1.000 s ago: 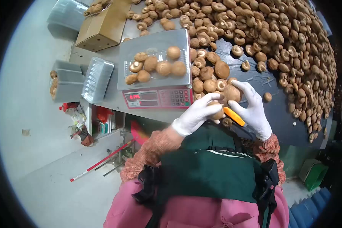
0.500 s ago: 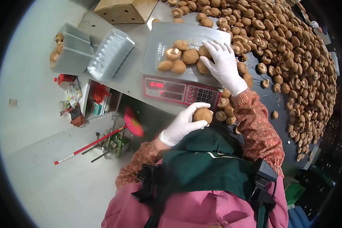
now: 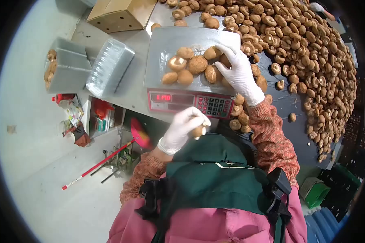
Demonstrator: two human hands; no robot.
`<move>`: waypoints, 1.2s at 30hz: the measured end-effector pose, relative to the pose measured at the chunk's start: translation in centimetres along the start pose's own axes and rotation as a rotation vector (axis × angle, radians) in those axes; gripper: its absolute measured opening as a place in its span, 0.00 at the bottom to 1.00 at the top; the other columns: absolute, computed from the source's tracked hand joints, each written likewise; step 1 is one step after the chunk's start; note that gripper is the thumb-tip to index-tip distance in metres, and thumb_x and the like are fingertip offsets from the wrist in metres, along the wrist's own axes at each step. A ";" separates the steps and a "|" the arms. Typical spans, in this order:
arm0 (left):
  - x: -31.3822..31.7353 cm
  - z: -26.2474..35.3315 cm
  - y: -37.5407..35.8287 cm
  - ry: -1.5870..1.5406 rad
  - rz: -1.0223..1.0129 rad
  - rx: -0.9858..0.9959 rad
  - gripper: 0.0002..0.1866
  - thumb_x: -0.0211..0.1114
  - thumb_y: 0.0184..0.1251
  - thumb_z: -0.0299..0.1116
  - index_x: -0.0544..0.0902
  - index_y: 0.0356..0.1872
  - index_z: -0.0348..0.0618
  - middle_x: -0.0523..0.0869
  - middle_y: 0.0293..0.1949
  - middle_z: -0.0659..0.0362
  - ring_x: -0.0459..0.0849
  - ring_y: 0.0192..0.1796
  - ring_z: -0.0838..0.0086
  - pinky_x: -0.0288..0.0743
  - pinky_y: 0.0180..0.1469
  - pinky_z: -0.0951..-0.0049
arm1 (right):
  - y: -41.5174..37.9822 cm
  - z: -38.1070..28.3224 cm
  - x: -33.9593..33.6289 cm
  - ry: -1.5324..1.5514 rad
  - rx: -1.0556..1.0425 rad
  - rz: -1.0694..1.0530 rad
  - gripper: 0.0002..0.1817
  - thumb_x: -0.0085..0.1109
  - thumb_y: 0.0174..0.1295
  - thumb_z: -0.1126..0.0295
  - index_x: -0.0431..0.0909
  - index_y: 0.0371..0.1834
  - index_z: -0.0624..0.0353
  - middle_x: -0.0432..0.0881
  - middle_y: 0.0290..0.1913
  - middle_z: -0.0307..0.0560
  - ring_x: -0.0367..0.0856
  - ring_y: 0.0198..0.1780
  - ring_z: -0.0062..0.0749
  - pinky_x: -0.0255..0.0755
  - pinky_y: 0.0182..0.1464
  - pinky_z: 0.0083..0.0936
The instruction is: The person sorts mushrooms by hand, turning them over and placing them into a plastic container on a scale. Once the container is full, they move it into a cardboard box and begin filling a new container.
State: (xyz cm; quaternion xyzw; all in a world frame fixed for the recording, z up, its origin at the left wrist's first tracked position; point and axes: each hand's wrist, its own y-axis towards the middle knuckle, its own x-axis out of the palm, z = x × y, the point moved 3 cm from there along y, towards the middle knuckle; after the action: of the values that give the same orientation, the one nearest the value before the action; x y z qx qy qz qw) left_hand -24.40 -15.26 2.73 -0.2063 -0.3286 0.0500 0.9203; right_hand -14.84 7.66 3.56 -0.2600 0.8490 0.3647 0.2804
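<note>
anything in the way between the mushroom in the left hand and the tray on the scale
Nothing visible walls it off; the scale's front panel lies between the left hand's mushroom and the tray. The right hand occupies the tray's right end.

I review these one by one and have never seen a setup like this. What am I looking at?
There is no machine: a person works with two gloved hands, filmed by a camera worn on the head, looking forward and down. The left hand holds a brown mushroom, partly hidden in its grip. The right hand is at the mushrooms in a clear tray on a digital scale; whether it holds one is unclear. Right of the scale, a big heap of loose mushrooms covers much of the surface.
</note>
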 end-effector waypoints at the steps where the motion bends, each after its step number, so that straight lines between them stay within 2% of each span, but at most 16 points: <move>1: 0.3 1.2 0.3 0.160 0.124 0.081 0.08 0.65 0.74 0.32 0.80 0.37 0.37 0.87 0.36 0.56 0.84 0.35 0.77 0.78 0.37 0.76 | 0.0 0.2 0.2 -0.037 -0.004 0.014 0.23 0.70 0.55 0.72 0.80 0.57 0.53 0.84 0.48 0.48 0.83 0.49 0.46 0.77 0.53 0.38; 3: -0.2 3.9 1.9 0.782 0.344 0.313 0.08 0.70 0.69 0.29 0.81 0.33 0.38 0.85 0.31 0.59 0.82 0.32 0.78 0.76 0.36 0.78 | 0.0 0.2 0.2 -0.114 -0.009 0.037 0.21 0.69 0.55 0.73 0.80 0.54 0.53 0.83 0.45 0.46 0.82 0.48 0.45 0.76 0.52 0.37; 4: 0.6 6.2 2.4 1.134 0.413 0.567 0.08 0.74 0.64 0.26 0.81 0.31 0.38 0.84 0.29 0.60 0.82 0.32 0.77 0.74 0.37 0.77 | 0.1 0.2 0.0 -0.014 0.015 0.049 0.19 0.69 0.54 0.74 0.81 0.50 0.53 0.83 0.41 0.44 0.82 0.45 0.44 0.76 0.49 0.36; 7: 1.7 9.8 5.3 1.602 0.502 0.948 0.12 0.75 0.59 0.28 0.85 0.43 0.41 0.83 0.34 0.55 0.85 0.36 0.62 0.77 0.40 0.66 | 0.0 0.7 -0.4 0.059 0.150 0.170 0.17 0.69 0.58 0.73 0.83 0.51 0.54 0.85 0.45 0.45 0.84 0.47 0.41 0.77 0.51 0.33; 10: 1.9 10.5 7.5 1.905 0.473 0.707 0.22 0.76 0.55 0.33 0.84 0.52 0.41 0.81 0.38 0.55 0.83 0.38 0.58 0.76 0.40 0.62 | -0.5 0.9 -1.9 0.239 0.339 0.236 0.18 0.71 0.59 0.72 0.82 0.54 0.60 0.85 0.48 0.49 0.84 0.49 0.40 0.77 0.54 0.32; 13: 0.9 10.0 9.3 2.025 0.410 0.559 0.29 0.78 0.52 0.37 0.82 0.57 0.40 0.80 0.41 0.55 0.82 0.40 0.62 0.75 0.39 0.62 | -1.3 1.1 -2.7 0.238 0.407 0.248 0.18 0.70 0.60 0.73 0.81 0.54 0.62 0.85 0.48 0.50 0.84 0.49 0.39 0.77 0.55 0.32; 14: 1.2 10.2 9.3 2.038 0.400 0.639 0.28 0.77 0.50 0.34 0.83 0.55 0.39 0.80 0.37 0.56 0.82 0.36 0.64 0.74 0.36 0.65 | -1.6 1.1 -2.8 0.267 0.450 0.243 0.19 0.71 0.59 0.74 0.82 0.54 0.60 0.85 0.49 0.49 0.83 0.50 0.40 0.75 0.56 0.33; 21: 1.1 10.8 9.3 1.921 0.572 0.660 0.23 0.72 0.49 0.33 0.86 0.51 0.42 0.80 0.34 0.59 0.82 0.32 0.67 0.73 0.34 0.68 | -0.6 0.3 -2.0 -0.082 0.080 0.209 0.25 0.74 0.50 0.73 0.80 0.54 0.53 0.84 0.48 0.42 0.82 0.50 0.41 0.74 0.57 0.39; 22: 0.4 10.8 8.6 1.820 0.603 0.998 0.26 0.76 0.46 0.31 0.87 0.53 0.43 0.81 0.38 0.59 0.82 0.33 0.66 0.75 0.36 0.68 | -0.4 -0.5 -1.8 -0.131 0.068 0.158 0.27 0.76 0.48 0.74 0.80 0.55 0.53 0.84 0.52 0.44 0.82 0.52 0.42 0.72 0.63 0.42; 25: 1.2 12.1 5.7 1.783 0.660 0.998 0.28 0.77 0.45 0.30 0.86 0.55 0.44 0.80 0.39 0.61 0.81 0.34 0.66 0.75 0.38 0.67 | 0.0 -1.6 0.0 -0.195 0.018 -0.079 0.23 0.72 0.53 0.72 0.80 0.55 0.51 0.83 0.55 0.41 0.79 0.60 0.42 0.67 0.69 0.46; 28: 1.1 11.9 4.7 1.805 0.624 1.101 0.29 0.73 0.43 0.28 0.86 0.55 0.46 0.79 0.41 0.62 0.79 0.33 0.68 0.73 0.38 0.67 | 0.0 -1.9 -0.8 -0.145 -0.002 -0.075 0.22 0.69 0.56 0.74 0.80 0.56 0.51 0.83 0.55 0.40 0.78 0.63 0.43 0.61 0.73 0.51; 29: 1.2 11.6 4.5 1.814 0.606 1.130 0.29 0.72 0.42 0.27 0.86 0.54 0.47 0.79 0.41 0.62 0.78 0.33 0.69 0.73 0.38 0.67 | 0.0 -2.2 -1.9 -0.153 -0.003 -0.063 0.23 0.68 0.58 0.74 0.80 0.59 0.52 0.83 0.56 0.45 0.78 0.63 0.44 0.64 0.72 0.47; 31: 1.9 10.8 4.2 1.789 0.578 1.117 0.31 0.71 0.40 0.25 0.86 0.55 0.48 0.80 0.43 0.61 0.79 0.35 0.68 0.73 0.38 0.66 | -0.6 -2.8 -3.8 0.293 0.195 -0.013 0.23 0.69 0.58 0.73 0.80 0.60 0.54 0.84 0.54 0.45 0.80 0.61 0.43 0.66 0.71 0.41; 33: 3.3 9.8 4.0 1.746 0.473 1.118 0.35 0.74 0.39 0.22 0.85 0.58 0.42 0.83 0.46 0.58 0.82 0.42 0.65 0.76 0.41 0.66 | -1.8 -4.8 -4.7 1.052 0.666 -0.190 0.37 0.71 0.62 0.68 0.68 0.75 0.56 0.79 0.65 0.48 0.75 0.67 0.33 0.68 0.70 0.31; 35: 5.8 8.4 4.6 1.747 0.342 0.993 0.36 0.78 0.39 0.28 0.84 0.59 0.44 0.85 0.43 0.60 0.82 0.38 0.66 0.75 0.41 0.65 | -3.2 -5.7 -5.6 0.952 0.532 -0.258 0.39 0.70 0.63 0.68 0.64 0.78 0.56 0.75 0.69 0.48 0.72 0.69 0.32 0.67 0.71 0.30; 36: 6.3 7.4 4.7 1.653 0.262 0.964 0.34 0.78 0.42 0.33 0.84 0.59 0.46 0.84 0.43 0.62 0.82 0.38 0.67 0.74 0.41 0.66 | -4.6 -5.8 -6.1 0.910 0.616 -0.273 0.38 0.70 0.62 0.68 0.66 0.76 0.57 0.74 0.69 0.49 0.71 0.71 0.33 0.65 0.72 0.30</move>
State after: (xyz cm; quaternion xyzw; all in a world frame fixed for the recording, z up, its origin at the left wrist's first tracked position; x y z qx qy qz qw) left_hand -23.88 -7.03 9.66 0.1885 0.5042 0.1207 0.8341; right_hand -9.24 1.97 8.78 -0.4047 0.9101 -0.0886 -0.0064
